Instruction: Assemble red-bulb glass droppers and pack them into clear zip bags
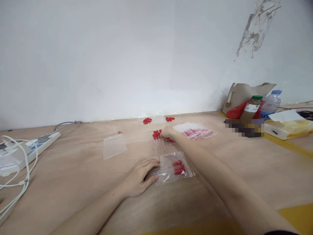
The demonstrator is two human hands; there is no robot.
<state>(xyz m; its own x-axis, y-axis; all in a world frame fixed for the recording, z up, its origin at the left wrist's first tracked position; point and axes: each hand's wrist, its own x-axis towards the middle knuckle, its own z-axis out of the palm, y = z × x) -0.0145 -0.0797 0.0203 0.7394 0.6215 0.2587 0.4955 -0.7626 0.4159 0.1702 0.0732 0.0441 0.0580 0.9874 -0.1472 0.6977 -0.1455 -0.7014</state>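
Note:
My left hand lies on the table with its fingers stretched and thumb apart, touching the left end of a clear zip bag. Inside that bag, at its right, show the red rubber bulbs of droppers. Beyond it, several clear droppers with red bulbs lie side by side, bulbs toward the wall. My right hand reaches over to the right end of this row. Its fingers are closed at a red-bulbed dropper, and the hand partly hides the grip. To the right lies a pile of zip bags with red markings.
A flat clear bag lies left of the droppers. Loose red bulbs sit near the wall. At left are a power strip and white cables. A green-capped bottle, a grey bag and a yellow-and-white packet stand at right.

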